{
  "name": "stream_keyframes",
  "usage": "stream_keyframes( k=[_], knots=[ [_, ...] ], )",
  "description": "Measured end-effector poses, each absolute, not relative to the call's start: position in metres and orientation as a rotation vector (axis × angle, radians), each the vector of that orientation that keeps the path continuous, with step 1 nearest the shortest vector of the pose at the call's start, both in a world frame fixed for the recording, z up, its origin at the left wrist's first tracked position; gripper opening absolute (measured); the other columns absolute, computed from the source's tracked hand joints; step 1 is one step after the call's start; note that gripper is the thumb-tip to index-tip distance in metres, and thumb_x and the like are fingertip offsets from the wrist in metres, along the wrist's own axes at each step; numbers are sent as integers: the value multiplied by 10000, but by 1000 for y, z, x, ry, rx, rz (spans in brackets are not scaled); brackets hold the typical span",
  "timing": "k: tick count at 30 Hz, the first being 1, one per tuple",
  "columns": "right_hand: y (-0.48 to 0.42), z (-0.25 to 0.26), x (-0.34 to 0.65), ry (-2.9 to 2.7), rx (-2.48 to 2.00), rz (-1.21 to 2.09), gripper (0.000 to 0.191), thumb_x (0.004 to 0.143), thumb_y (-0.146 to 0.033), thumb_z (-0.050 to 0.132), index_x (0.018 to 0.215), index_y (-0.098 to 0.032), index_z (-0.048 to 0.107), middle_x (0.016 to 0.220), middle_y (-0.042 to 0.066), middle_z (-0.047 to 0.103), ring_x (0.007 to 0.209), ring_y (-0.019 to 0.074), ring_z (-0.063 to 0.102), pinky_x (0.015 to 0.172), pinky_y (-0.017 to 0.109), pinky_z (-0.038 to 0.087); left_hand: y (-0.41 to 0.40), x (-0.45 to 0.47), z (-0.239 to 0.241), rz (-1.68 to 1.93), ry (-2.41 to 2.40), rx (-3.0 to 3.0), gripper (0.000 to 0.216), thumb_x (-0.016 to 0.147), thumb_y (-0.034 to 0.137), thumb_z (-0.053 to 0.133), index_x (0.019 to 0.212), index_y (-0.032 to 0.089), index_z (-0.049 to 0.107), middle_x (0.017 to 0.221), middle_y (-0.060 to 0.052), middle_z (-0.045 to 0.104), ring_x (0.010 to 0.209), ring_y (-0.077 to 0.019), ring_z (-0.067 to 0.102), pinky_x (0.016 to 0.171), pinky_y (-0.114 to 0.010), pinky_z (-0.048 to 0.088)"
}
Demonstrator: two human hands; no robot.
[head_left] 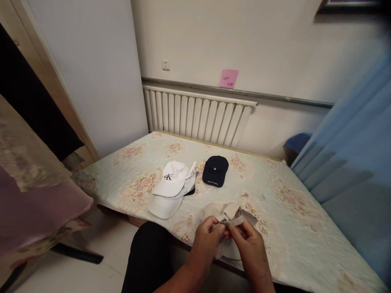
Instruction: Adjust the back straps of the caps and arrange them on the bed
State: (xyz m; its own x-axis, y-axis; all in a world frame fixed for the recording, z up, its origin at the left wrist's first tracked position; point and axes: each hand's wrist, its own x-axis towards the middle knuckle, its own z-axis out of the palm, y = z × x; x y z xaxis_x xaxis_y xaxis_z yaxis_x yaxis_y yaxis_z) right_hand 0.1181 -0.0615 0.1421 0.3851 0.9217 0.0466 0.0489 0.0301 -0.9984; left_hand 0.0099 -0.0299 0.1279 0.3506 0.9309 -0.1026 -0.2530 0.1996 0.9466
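A beige baseball cap (210, 210) lies at the near edge of the flower-patterned table, its back strap and metal buckle turned up toward me. My left hand (207, 236) pinches the strap near the buckle. Close beside it, my right hand (249, 240) grips the strap's pale loose end (236, 221) between thumb and fingers. Part of the cap is hidden behind both hands. To the left, a white cap (175, 179) with black CK letters rests on other light caps (166, 206). A dark navy cap (215, 171) sits further back, brim toward me.
The flowered cloth (290, 195) covers the tabletop. Behind it stand a white radiator (195, 114) and a wall with a pink note (229, 78). A blue curtain (351, 162) hangs along the right side. Cloth-draped furniture (39, 211) is at the left.
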Motion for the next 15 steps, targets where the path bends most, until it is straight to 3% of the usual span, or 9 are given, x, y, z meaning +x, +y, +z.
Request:
stream_keyframes(
  k=[9,15],
  knots=[
    [-60,133,119,-861,-1398,877,253,677,-435,674,673,-191,607,526,-23,585,524,142,535,521,240,420,-33,6,128,955,813,1010,205,738,354,560,718,170,474,614,27,533,557,-102,475,530,-222,345],
    [-60,128,118,-708,-1163,1139,266,684,-432,673,680,-174,609,589,-6,583,511,128,505,504,247,405,-33,1,126,985,832,1112,194,770,349,543,727,164,500,643,26,532,603,-106,471,563,-221,338]
  ],
)
